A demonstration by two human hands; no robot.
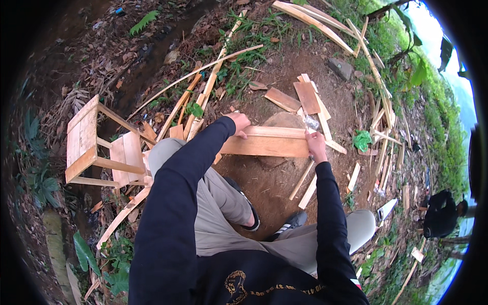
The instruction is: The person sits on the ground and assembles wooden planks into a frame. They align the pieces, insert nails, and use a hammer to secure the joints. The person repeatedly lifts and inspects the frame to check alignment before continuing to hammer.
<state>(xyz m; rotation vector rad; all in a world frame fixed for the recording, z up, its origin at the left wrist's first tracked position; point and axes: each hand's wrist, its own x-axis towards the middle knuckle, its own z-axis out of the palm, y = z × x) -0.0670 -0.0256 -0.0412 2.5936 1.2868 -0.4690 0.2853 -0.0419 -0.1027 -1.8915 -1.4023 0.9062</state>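
A wooden board (267,147) lies across in front of my knees, with a narrow wooden strip (279,131) along its far edge. My left hand (239,125) grips the left end at that far edge, fingers curled over the wood. At the opposite end my right hand (316,146) pinches the corner where strip and board meet. Behind and partly under the board is a large rounded stone (282,120). A crumpled clear plastic bag (311,122) lies just past my right hand.
To my left stands a small wooden stool-like frame (82,134). Short planks (306,97) are piled beyond the stone, near a green plastic bag (362,140). A handsaw (387,209) is beside my right knee. Long strips (216,71) lie farther off; another person (441,214) is at far right.
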